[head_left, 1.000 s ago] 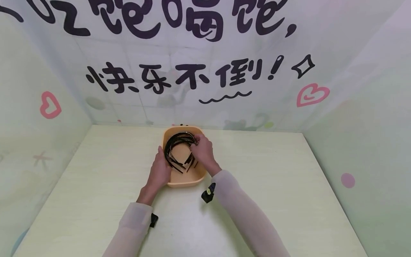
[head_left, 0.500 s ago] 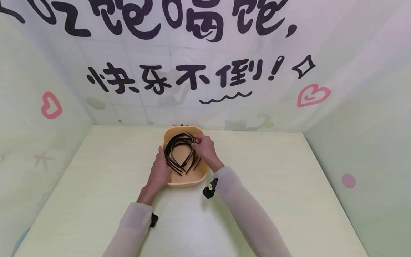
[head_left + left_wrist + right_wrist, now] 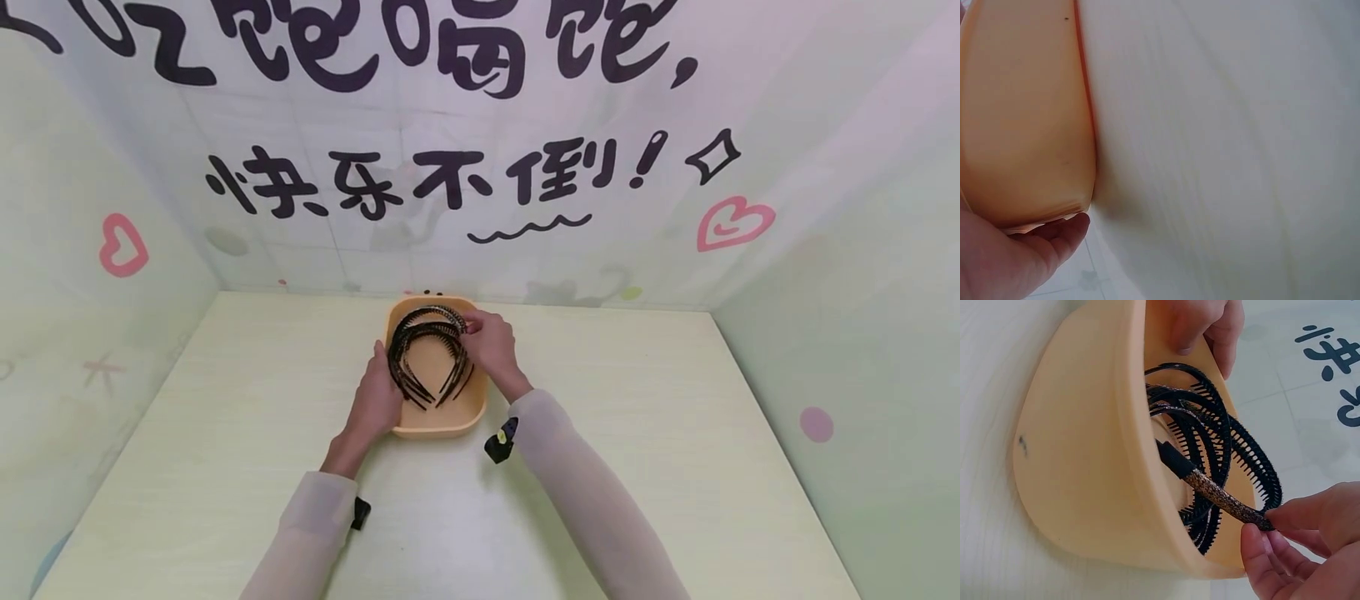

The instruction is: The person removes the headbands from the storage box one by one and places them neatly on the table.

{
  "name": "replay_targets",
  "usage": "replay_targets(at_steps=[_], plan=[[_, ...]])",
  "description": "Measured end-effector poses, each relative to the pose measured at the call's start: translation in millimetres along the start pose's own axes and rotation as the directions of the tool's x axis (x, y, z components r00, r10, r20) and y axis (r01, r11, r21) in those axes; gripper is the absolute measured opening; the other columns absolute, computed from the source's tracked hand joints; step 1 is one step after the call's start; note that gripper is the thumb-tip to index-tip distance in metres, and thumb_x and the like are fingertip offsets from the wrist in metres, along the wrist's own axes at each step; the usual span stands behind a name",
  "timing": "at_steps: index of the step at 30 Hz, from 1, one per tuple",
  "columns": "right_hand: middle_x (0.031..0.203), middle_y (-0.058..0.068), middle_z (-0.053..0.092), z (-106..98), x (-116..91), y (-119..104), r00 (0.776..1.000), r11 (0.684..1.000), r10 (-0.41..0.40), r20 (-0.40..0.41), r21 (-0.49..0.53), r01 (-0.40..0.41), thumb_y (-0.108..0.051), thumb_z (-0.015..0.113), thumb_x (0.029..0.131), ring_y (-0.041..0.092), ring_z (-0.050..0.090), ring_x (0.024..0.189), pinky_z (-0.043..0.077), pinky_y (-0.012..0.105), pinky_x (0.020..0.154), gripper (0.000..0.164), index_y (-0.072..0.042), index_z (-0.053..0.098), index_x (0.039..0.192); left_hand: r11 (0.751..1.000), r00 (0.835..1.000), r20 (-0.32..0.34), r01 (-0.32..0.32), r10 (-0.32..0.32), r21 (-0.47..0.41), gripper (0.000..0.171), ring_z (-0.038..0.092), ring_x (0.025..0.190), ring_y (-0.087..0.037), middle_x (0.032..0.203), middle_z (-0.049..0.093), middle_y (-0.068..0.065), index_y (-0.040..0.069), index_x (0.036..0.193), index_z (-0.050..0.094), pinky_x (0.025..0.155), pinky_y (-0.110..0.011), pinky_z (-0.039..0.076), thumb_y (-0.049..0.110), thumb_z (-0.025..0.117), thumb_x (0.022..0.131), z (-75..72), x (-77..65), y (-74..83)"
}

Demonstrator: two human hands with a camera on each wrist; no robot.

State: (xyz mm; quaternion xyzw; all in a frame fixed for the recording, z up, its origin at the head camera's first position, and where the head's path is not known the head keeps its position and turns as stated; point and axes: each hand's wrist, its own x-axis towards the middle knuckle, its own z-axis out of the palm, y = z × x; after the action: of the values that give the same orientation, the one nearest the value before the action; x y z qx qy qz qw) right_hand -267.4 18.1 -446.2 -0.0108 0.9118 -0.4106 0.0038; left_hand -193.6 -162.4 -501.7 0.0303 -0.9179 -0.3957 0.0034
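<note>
A peach-orange plastic bin [image 3: 438, 432] stands at the back of the table, with several black toothed headbands [image 3: 1207, 419] nested inside it. My left hand [image 3: 377, 398] grips the bin's left wall; in the right wrist view its thumb lies over the inside of that wall and its fingers are outside. Between the thumb and fingertips of my right hand [image 3: 1310, 544] is one headband covered in brown-gold glitter [image 3: 1219, 495], pinched along its band and raised partly apart from the others. Its far end is hidden behind the bin's near wall.
The pale wood-grain table [image 3: 637, 433] stretches to both sides and in front of the bin. Behind it rises a printed back wall [image 3: 420, 258] with large black lettering. Side walls [image 3: 847, 375] enclose the table left and right.
My right hand has shifted slightly to the right, drawing the glittery headband's top away from the black ones. The left hand still holds the bin, which has barely moved.
</note>
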Motion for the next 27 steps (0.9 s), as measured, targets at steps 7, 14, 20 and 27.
replay_targets(at_steps=[7, 14, 20, 27], plan=[[0.096, 0.004, 0.072, -4.2, -0.1, 0.9, 0.997, 0.998, -0.056, -0.056, 0.027, 0.058, -0.003, 0.066, 0.087, 0.015, 0.063, 0.068, 0.045, 0.024, 0.057, 0.034, -0.013, 0.073, 0.119, 1.0, 1.0, 0.001, 0.013, -0.013, -0.005, 0.075, 0.035, 0.138, -0.049, 0.154, 0.024, -0.035, -0.008, 0.155, -0.003, 0.114, -0.056, 0.033, -0.004, 0.038, 0.092, 0.5, 1.0, 0.8], [0.097, 0.004, 0.072, -6.9, 1.0, 3.6, 0.997, 0.995, -0.036, -0.066, 0.092, 0.042, -0.004, 0.067, 0.089, 0.017, 0.067, 0.071, 0.044, 0.021, 0.055, 0.031, -0.014, 0.073, 0.117, 1.0, 1.0, 0.013, 0.019, -0.019, -0.002, 0.075, 0.036, 0.136, -0.05, 0.153, 0.024, -0.037, -0.008, 0.155, -0.004, 0.113, -0.056, 0.033, -0.006, 0.035, 0.091, -0.7, 1.1, 1.5], [0.097, 0.005, 0.072, -7.7, 4.8, 11.6, 0.997, 0.99, -0.038, -0.065, 0.136, 0.047, -0.002, 0.067, 0.087, 0.02, 0.07, 0.079, 0.052, 0.026, 0.063, 0.031, -0.013, 0.071, 0.115, 1.0, 1.0, 0.016, 0.016, -0.016, -0.006, 0.077, 0.036, 0.136, -0.051, 0.153, 0.024, -0.037, -0.008, 0.155, -0.004, 0.113, -0.056, 0.033, -0.007, 0.037, 0.09, -0.9, 1.2, 1.6], [0.099, 0.008, 0.07, -8.9, 4.5, 14.1, 0.998, 0.977, -0.024, -0.051, 0.211, 0.034, 0.002, 0.066, 0.086, 0.021, 0.068, 0.076, 0.055, 0.026, 0.062, 0.03, -0.009, 0.07, 0.113, 1.0, 1.0, 0.007, 0.008, -0.008, 0.005, 0.077, 0.04, 0.133, -0.05, 0.152, 0.027, -0.037, -0.009, 0.155, -0.003, 0.11, -0.057, 0.037, -0.006, 0.038, 0.089, -0.6, 0.8, 1.2]])
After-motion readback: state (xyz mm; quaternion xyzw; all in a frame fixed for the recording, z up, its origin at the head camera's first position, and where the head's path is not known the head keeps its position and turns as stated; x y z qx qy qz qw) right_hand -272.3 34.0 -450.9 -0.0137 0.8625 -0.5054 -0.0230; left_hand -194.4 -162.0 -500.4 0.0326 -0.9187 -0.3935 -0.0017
